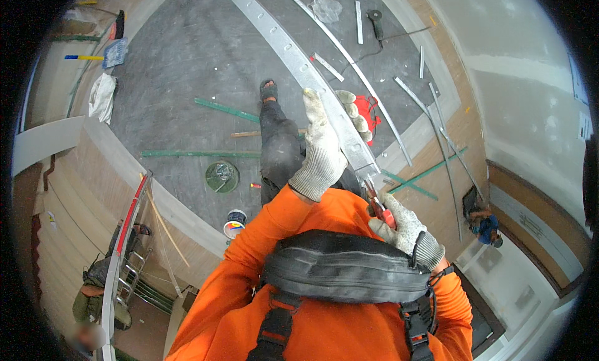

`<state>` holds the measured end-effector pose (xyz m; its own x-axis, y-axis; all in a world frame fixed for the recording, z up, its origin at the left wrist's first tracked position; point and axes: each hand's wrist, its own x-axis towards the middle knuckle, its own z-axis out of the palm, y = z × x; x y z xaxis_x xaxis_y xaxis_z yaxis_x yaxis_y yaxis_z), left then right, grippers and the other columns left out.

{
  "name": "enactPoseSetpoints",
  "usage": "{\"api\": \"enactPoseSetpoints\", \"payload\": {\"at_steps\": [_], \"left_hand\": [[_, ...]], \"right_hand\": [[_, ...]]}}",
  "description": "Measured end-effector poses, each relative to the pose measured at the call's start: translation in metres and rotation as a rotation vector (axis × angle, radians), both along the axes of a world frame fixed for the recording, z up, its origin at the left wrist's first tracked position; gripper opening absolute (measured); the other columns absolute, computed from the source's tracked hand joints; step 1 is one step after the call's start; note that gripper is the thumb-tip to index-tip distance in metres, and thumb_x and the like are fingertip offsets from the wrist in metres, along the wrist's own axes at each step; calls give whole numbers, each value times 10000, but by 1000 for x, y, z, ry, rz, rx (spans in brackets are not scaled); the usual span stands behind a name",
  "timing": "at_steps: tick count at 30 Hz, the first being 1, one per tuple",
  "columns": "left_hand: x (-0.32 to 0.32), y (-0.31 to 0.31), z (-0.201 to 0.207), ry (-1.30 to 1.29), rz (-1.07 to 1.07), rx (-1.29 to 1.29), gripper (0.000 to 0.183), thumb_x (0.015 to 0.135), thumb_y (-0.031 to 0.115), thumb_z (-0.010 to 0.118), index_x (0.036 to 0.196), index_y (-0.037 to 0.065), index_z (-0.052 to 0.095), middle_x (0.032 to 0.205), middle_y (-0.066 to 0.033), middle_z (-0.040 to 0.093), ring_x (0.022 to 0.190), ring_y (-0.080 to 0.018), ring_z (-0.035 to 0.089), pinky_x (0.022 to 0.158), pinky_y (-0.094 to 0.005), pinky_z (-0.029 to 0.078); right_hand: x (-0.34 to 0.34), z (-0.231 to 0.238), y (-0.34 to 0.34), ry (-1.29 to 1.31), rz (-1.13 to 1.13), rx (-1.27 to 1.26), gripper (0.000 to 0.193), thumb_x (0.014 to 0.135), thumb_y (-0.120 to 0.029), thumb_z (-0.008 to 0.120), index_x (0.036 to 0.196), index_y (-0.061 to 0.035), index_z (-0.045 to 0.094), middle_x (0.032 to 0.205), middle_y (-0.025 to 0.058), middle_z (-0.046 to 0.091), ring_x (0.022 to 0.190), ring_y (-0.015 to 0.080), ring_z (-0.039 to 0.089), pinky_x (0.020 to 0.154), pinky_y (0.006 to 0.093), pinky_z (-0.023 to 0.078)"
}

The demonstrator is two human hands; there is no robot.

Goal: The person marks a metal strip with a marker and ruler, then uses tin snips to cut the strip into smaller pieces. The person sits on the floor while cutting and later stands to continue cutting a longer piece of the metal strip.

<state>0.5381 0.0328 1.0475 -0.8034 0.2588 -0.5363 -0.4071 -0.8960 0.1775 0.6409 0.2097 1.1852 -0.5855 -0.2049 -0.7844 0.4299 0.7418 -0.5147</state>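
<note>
My left hand [324, 146], in a white knit glove, grips a long flat metal channel [293, 58] with holes along it, which runs away up and to the left over the grey floor. Its near end is at my chest. My right hand [405, 227], also gloved, holds red-handled snips [379, 208] whose blades meet the channel's near end. I wear an orange long-sleeved top and a black harness.
Far below lie several metal strips [359, 21], green bars [199, 154], an angle grinder [376, 21], a green round lid [221, 175], a paint tin [235, 222] and white bags [102, 96]. A red-railed ladder [128, 236] stands lower left beside a crouching person [93, 286]. Another person [485, 227] is lower right.
</note>
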Motion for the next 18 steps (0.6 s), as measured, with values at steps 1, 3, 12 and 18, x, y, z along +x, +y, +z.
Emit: {"api": "enactPoseSetpoints", "payload": {"at_steps": [1, 3, 12, 18], "left_hand": [[0, -2, 2, -8, -7, 9, 749, 932, 826, 486, 1173, 125, 590, 865, -2, 608, 734, -186, 639, 667, -392, 596], [2, -6, 7, -26, -19, 30, 769, 918, 844, 479, 1157, 122, 598, 864, 5, 606, 712, -177, 617, 667, -373, 574], [-3, -10, 16, -121, -1, -15, 759, 944, 838, 435, 1106, 114, 598, 795, -25, 615, 629, -212, 621, 592, -415, 542], [0, -9, 19, -123, -11, -31, 729, 954, 814, 468, 1153, 125, 596, 831, 14, 609, 675, -169, 596, 638, -359, 543]], "right_hand": [[-2, 3, -1, -34, 17, 13, 585, 977, -272, 709, 1480, -83, 479, 1295, 228, 657, 1230, 415, 640, 1019, 460, 521], [-4, 5, 0, -60, 43, 13, 585, 974, -263, 710, 1479, -78, 480, 1302, 227, 656, 1234, 412, 639, 1022, 459, 519], [-3, 12, 9, 51, 216, 122, 546, 941, -207, 703, 1429, -66, 502, 1261, 226, 634, 1205, 437, 623, 988, 470, 522], [-6, 23, 18, 59, 150, 57, 511, 930, -195, 703, 1389, -50, 531, 1246, 233, 633, 1190, 441, 625, 989, 474, 516]]}}
